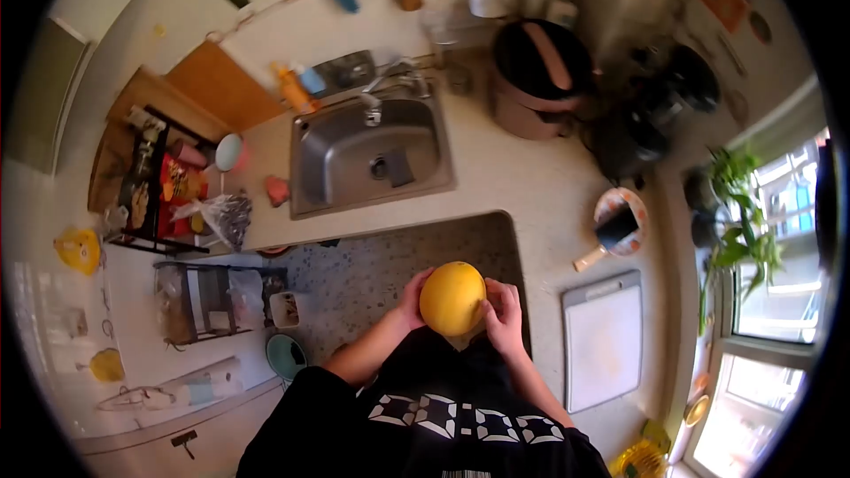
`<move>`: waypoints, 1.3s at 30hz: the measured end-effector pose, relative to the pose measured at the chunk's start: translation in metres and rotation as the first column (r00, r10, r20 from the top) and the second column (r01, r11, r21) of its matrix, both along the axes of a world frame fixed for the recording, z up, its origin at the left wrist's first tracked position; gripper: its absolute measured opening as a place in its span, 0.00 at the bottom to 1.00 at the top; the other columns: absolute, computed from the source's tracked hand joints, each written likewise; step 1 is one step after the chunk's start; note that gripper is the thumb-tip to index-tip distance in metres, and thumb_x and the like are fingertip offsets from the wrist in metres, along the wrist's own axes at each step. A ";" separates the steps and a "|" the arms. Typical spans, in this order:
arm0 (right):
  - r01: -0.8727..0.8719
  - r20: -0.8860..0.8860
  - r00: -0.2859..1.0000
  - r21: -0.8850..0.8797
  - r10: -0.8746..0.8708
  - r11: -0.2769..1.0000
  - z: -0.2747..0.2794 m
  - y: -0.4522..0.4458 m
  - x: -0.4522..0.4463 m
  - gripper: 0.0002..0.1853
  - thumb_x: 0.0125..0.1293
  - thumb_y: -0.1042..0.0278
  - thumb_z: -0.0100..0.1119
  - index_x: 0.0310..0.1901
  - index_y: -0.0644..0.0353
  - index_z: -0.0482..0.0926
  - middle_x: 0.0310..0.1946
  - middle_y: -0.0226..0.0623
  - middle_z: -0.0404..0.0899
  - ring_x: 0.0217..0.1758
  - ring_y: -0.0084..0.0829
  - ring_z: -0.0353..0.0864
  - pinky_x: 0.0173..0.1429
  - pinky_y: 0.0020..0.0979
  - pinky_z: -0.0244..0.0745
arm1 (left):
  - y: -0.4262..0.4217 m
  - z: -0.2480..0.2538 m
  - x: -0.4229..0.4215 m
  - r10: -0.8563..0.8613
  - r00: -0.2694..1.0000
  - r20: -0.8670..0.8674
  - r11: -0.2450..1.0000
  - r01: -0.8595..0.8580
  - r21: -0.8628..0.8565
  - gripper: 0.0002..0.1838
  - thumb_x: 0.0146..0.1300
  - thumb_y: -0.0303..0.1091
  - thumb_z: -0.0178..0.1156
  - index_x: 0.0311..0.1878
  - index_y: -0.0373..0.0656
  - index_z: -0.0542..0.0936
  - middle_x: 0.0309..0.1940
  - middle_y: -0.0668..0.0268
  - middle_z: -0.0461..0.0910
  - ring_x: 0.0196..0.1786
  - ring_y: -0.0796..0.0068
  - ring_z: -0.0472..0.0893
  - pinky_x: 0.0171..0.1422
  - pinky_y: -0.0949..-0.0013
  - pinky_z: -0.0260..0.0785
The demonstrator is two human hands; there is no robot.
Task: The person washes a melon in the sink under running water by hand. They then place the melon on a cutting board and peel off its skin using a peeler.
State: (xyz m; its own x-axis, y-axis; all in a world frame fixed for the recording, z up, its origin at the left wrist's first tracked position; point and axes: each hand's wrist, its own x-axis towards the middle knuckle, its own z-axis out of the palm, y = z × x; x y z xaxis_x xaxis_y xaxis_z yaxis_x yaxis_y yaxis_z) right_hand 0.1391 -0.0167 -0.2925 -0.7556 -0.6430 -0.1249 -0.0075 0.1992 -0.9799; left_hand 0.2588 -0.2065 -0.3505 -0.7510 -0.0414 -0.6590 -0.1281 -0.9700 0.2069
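Holding a smooth yellow roundish melon point(453, 299) in front of my black shirt point(416, 389), left hand point(413, 299) and right hand point(505, 317) clamped on opposite sides. Rectangular stainless-steel sink point(341, 159) ahead-left; white rectangular cutting board point(604, 343) right, near orange-patterned round plate point(644, 211). Melon hides some left fingers; underside unseen. Nearly round, long axis unclear.

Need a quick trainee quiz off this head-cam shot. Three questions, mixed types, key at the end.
1. Multiple choice: the left hand and right hand hold:
a) a cup
b) a round yellow fruit
c) a sponge
2. True or false: the wooden-handled tool lies across the patterned plate.
3. Fill in: the cutting board lies on the counter, on the person's ____ side.

Key: 1 b; 2 true; 3 right
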 end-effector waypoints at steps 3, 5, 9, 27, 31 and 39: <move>-0.136 0.093 0.986 -0.047 0.140 0.990 -0.009 -0.077 0.014 0.17 0.73 0.72 0.60 0.61 0.64 0.79 0.52 0.40 0.78 0.51 0.32 0.83 0.57 0.32 0.80 | -0.054 0.010 0.041 0.156 0.984 -0.084 0.988 -0.155 0.011 0.30 0.76 0.56 0.46 0.68 0.44 0.78 0.63 0.56 0.83 0.64 0.56 0.83 0.69 0.50 0.75; -0.229 0.130 0.963 -0.053 0.234 0.972 -0.010 -0.121 0.018 0.16 0.74 0.72 0.59 0.61 0.64 0.79 0.52 0.40 0.80 0.52 0.31 0.84 0.57 0.32 0.80 | -0.087 0.008 0.063 0.238 0.950 -0.204 0.971 -0.227 0.076 0.32 0.76 0.58 0.43 0.69 0.45 0.77 0.65 0.56 0.81 0.67 0.54 0.81 0.71 0.47 0.73; -0.289 0.163 0.944 -0.009 0.287 0.957 -0.030 -0.184 0.016 0.16 0.76 0.70 0.59 0.61 0.64 0.79 0.51 0.39 0.84 0.50 0.28 0.85 0.53 0.31 0.81 | -0.148 -0.004 0.088 0.383 0.850 -0.362 0.923 -0.366 0.117 0.35 0.74 0.60 0.47 0.74 0.44 0.72 0.70 0.54 0.77 0.70 0.52 0.78 0.72 0.43 0.72; -0.192 -0.131 0.952 0.449 0.277 0.873 -0.123 -0.533 -0.229 0.42 0.67 0.61 0.59 0.81 0.49 0.52 0.35 0.53 0.87 0.40 0.53 0.87 0.47 0.50 0.82 | -0.360 -0.080 -0.016 0.497 0.808 -0.316 0.861 -0.505 0.061 0.36 0.73 0.65 0.44 0.75 0.52 0.71 0.72 0.56 0.74 0.70 0.47 0.77 0.70 0.35 0.72; -0.165 -0.095 0.966 0.490 0.241 0.856 -0.132 -0.589 -0.248 0.45 0.67 0.58 0.59 0.81 0.54 0.48 0.29 0.53 0.86 0.32 0.51 0.88 0.43 0.48 0.83 | -0.389 -0.113 -0.036 0.480 0.841 -0.251 0.873 -0.486 0.041 0.34 0.75 0.63 0.41 0.72 0.50 0.74 0.68 0.57 0.78 0.68 0.50 0.79 0.70 0.38 0.74; -0.313 0.068 0.949 0.313 0.308 0.897 -0.171 -0.578 -0.240 0.49 0.69 0.57 0.63 0.84 0.53 0.44 0.37 0.45 0.87 0.36 0.38 0.87 0.46 0.39 0.83 | -0.424 -0.135 -0.085 0.433 0.898 -0.082 0.902 -0.432 0.030 0.31 0.76 0.59 0.42 0.66 0.46 0.78 0.62 0.59 0.83 0.64 0.56 0.82 0.67 0.46 0.76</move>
